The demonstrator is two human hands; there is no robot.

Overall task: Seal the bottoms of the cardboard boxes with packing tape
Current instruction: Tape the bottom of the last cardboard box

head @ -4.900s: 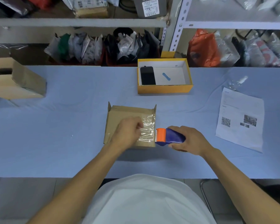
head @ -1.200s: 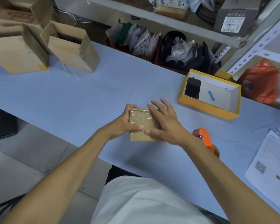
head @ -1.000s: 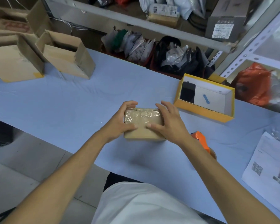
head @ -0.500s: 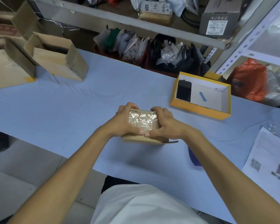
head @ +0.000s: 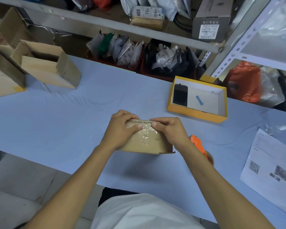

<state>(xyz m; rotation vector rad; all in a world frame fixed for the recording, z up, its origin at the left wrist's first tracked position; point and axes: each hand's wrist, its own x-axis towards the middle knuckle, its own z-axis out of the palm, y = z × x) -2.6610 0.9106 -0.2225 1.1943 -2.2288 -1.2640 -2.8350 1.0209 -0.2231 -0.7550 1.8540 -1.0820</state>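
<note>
Left hand (head: 120,129), right hand (head: 170,131), gripping cardboard box (head: 147,142) between them

Both bare forearms reach forward and converge, the left hand (head: 120,129) and right hand (head: 170,130) curled side by side, thumbs nearly touching, each grip closed on the box (head: 147,142).
</note>
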